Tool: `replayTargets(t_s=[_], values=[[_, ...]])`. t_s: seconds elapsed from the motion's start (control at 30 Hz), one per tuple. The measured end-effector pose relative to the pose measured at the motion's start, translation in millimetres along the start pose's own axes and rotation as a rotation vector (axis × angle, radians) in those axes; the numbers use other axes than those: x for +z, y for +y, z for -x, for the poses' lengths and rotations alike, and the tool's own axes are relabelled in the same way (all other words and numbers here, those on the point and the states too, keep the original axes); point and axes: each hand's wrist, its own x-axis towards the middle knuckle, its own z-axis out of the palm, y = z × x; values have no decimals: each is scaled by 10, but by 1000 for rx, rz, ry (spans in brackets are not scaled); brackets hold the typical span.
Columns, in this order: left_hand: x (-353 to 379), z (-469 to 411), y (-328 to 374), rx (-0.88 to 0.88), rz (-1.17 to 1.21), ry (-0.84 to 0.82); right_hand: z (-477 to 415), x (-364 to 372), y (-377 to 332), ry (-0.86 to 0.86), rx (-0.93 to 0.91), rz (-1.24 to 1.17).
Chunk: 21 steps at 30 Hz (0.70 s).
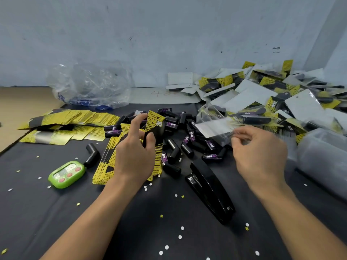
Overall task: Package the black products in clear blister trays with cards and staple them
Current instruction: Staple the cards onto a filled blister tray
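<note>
Nearest on the dark desk point(131, 231), scattered with punched paper dots point(182, 228), lies the black stapler point(210, 190), untouched, between the two forearms and closer to the right one; a green timer point(66, 174) sits off to the left. Just beyond, the left hand point(135, 152) has its grip closed round a yellow-and-black card point(155, 128), thumb across the black band, the card tilted up with its long axis running away from the person. The right hand point(261, 156) pinches the near right end of a clear blister tray point(216, 129) between thumb and fingertips. The tray's long axis runs roughly across the view, its free end pointing toward the card, and the two are near but apart. The tray is blurred, so I cannot tell whether anything sits in it. The next move, I judge, brings card and tray together over the heap of black products point(176, 128) lying between and just behind the hands. Farther left are loose cards point(75, 119) fanned out; farther right, finished packs point(272, 94) are heaped against the wall. A crumpled plastic bag point(90, 85) stands at the back, something blue at its bottom.
</note>
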Motion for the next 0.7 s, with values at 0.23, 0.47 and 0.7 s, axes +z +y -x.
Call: replayTargets(t_s=[0.23, 0.47, 0.7], values=[[-16, -9, 26, -41, -6, -1, -57, 46, 79, 50, 46, -82], [-18, 9, 55, -8, -7, -19, 122, 159, -105, -130, -18, -33], [-32, 4, 61, -7, -18, 16, 124, 196, -147, -297, 19, -56]])
